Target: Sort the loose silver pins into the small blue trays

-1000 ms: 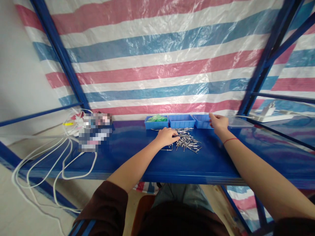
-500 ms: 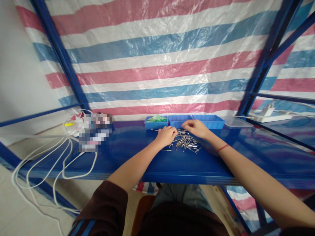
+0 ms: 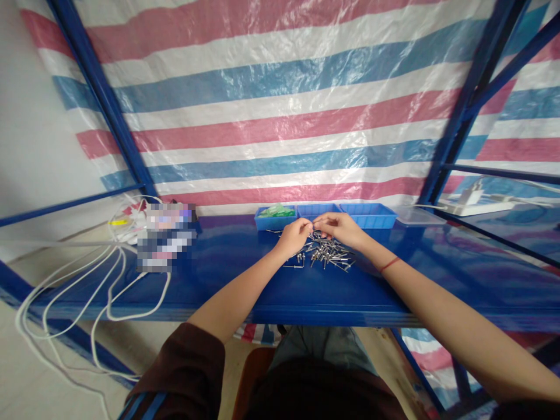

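Note:
A loose pile of metal rivets (image 3: 330, 254) lies on the blue table. Over the pile's left back part, my left hand (image 3: 296, 236) has its fingers pinched together. My right hand (image 3: 339, 228) meets it from the right, thumb and fingertips closed, the fingertips of both hands almost touching. What either hand pinches is too small to make out. Behind the hands stand a blue bin (image 3: 275, 221) with green packets (image 3: 278, 211) in it, a middle blue bin (image 3: 318, 209) partly hidden by my right hand, and a right blue bin (image 3: 371, 217).
White cables (image 3: 114, 312) loop over the table's left side beside a blurred-out item (image 3: 164, 239). A clear plastic lid (image 3: 420, 216) and a white power strip (image 3: 476, 205) lie at the right. Blue frame posts and a striped sheet (image 3: 280, 128) stand behind.
My right hand has moved left and slightly down from the middle bin to my left hand. My left hand has turned its fingertips toward it.

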`<state>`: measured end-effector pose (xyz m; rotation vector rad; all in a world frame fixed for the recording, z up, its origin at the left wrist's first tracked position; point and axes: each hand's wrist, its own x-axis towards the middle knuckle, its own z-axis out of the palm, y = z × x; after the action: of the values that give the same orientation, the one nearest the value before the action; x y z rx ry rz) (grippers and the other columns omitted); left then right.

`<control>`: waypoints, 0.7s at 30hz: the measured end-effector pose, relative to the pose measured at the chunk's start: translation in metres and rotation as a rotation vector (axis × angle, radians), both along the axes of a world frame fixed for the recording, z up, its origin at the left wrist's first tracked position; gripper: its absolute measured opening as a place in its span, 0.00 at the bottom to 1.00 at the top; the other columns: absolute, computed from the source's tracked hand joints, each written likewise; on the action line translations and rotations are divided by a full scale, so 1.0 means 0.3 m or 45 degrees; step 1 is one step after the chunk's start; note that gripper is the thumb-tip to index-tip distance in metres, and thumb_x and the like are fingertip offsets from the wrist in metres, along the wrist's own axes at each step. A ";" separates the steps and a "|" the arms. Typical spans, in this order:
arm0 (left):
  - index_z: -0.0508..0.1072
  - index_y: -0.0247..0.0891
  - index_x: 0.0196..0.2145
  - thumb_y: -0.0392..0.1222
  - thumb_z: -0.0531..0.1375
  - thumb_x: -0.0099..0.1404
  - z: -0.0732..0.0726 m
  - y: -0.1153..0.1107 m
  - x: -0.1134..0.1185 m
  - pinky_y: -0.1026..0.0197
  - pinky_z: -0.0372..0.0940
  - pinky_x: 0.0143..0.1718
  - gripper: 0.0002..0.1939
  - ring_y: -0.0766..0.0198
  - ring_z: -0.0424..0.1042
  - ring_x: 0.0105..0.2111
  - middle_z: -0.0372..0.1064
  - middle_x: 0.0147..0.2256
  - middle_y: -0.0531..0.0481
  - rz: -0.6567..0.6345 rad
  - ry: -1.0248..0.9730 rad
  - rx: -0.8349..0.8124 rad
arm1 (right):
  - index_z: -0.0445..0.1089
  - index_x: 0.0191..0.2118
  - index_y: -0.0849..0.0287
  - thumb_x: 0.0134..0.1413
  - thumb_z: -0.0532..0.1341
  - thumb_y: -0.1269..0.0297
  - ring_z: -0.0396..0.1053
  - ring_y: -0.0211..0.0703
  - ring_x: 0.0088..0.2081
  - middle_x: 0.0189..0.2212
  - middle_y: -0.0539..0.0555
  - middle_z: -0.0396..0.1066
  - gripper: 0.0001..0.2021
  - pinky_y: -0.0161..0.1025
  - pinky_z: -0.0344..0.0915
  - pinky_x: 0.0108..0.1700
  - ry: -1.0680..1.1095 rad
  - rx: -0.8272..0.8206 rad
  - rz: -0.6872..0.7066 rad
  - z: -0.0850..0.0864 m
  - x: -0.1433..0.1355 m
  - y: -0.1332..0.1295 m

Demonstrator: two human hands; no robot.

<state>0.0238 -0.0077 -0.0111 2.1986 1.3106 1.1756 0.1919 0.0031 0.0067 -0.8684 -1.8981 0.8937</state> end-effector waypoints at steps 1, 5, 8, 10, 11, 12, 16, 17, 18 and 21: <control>0.70 0.36 0.34 0.40 0.50 0.64 -0.001 0.002 0.000 0.64 0.63 0.36 0.10 0.65 0.70 0.32 0.72 0.31 0.50 -0.015 -0.013 -0.018 | 0.71 0.33 0.62 0.43 0.62 0.52 0.65 0.34 0.23 0.25 0.53 0.71 0.16 0.32 0.62 0.23 0.017 -0.003 0.002 0.002 -0.002 -0.003; 0.70 0.36 0.34 0.43 0.50 0.64 -0.003 0.003 0.005 0.64 0.63 0.36 0.11 0.65 0.70 0.32 0.72 0.32 0.50 -0.084 -0.027 -0.063 | 0.71 0.30 0.63 0.43 0.62 0.50 0.62 0.33 0.20 0.23 0.52 0.70 0.18 0.31 0.59 0.21 0.049 0.052 -0.039 0.004 -0.004 -0.004; 0.70 0.36 0.34 0.46 0.51 0.63 -0.008 0.002 0.008 0.64 0.63 0.35 0.12 0.65 0.70 0.31 0.72 0.31 0.51 -0.116 -0.012 -0.062 | 0.71 0.27 0.63 0.41 0.63 0.50 0.61 0.33 0.20 0.21 0.52 0.70 0.18 0.32 0.58 0.21 0.060 0.105 -0.099 0.002 -0.005 0.003; 0.70 0.36 0.33 0.46 0.52 0.63 -0.012 0.004 0.008 0.63 0.63 0.35 0.12 0.64 0.69 0.31 0.71 0.29 0.51 -0.107 0.009 -0.053 | 0.71 0.28 0.62 0.41 0.64 0.50 0.61 0.33 0.20 0.22 0.52 0.71 0.17 0.33 0.58 0.22 0.069 0.124 -0.126 0.001 -0.007 0.004; 0.70 0.36 0.32 0.46 0.52 0.63 -0.014 0.005 0.007 0.63 0.63 0.35 0.12 0.64 0.69 0.31 0.71 0.29 0.51 -0.102 0.014 -0.052 | 0.72 0.28 0.62 0.41 0.63 0.50 0.61 0.33 0.20 0.23 0.53 0.71 0.17 0.33 0.59 0.22 0.067 0.138 -0.131 0.002 -0.009 0.003; 0.70 0.36 0.32 0.45 0.52 0.62 -0.015 0.007 0.007 0.62 0.63 0.36 0.12 0.64 0.69 0.31 0.71 0.30 0.51 -0.099 0.012 -0.051 | 0.72 0.29 0.62 0.42 0.63 0.50 0.61 0.34 0.21 0.23 0.53 0.72 0.17 0.34 0.59 0.23 0.059 0.159 -0.131 0.002 -0.011 0.001; 0.69 0.36 0.32 0.44 0.55 0.61 -0.013 0.009 0.002 0.62 0.63 0.38 0.09 0.63 0.70 0.34 0.72 0.33 0.49 -0.078 -0.063 -0.038 | 0.74 0.32 0.62 0.45 0.62 0.51 0.64 0.36 0.24 0.27 0.55 0.74 0.18 0.36 0.62 0.26 0.000 0.284 -0.148 0.004 -0.014 -0.006; 0.69 0.36 0.33 0.44 0.55 0.61 -0.010 0.008 0.001 0.62 0.63 0.39 0.09 0.63 0.70 0.34 0.72 0.33 0.49 -0.057 -0.085 -0.034 | 0.75 0.33 0.62 0.45 0.61 0.51 0.64 0.37 0.24 0.28 0.55 0.74 0.18 0.37 0.62 0.27 -0.011 0.308 -0.162 0.004 -0.013 -0.007; 0.69 0.36 0.33 0.44 0.56 0.60 -0.006 0.007 -0.001 0.62 0.63 0.39 0.08 0.64 0.70 0.34 0.72 0.33 0.49 -0.033 -0.102 -0.026 | 0.75 0.33 0.62 0.45 0.61 0.51 0.64 0.37 0.24 0.28 0.56 0.74 0.18 0.37 0.61 0.27 -0.021 0.326 -0.179 0.004 -0.010 -0.007; 0.69 0.36 0.32 0.43 0.57 0.59 0.004 0.003 -0.005 0.62 0.63 0.38 0.07 0.64 0.70 0.34 0.71 0.33 0.49 0.038 -0.132 0.023 | 0.76 0.34 0.63 0.46 0.61 0.52 0.64 0.38 0.24 0.28 0.56 0.75 0.18 0.37 0.61 0.27 -0.055 0.354 -0.228 0.003 0.001 0.000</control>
<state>0.0222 -0.0067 -0.0099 2.1074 1.2989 1.2990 0.1920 0.0030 0.0077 -0.8755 -1.8912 0.4932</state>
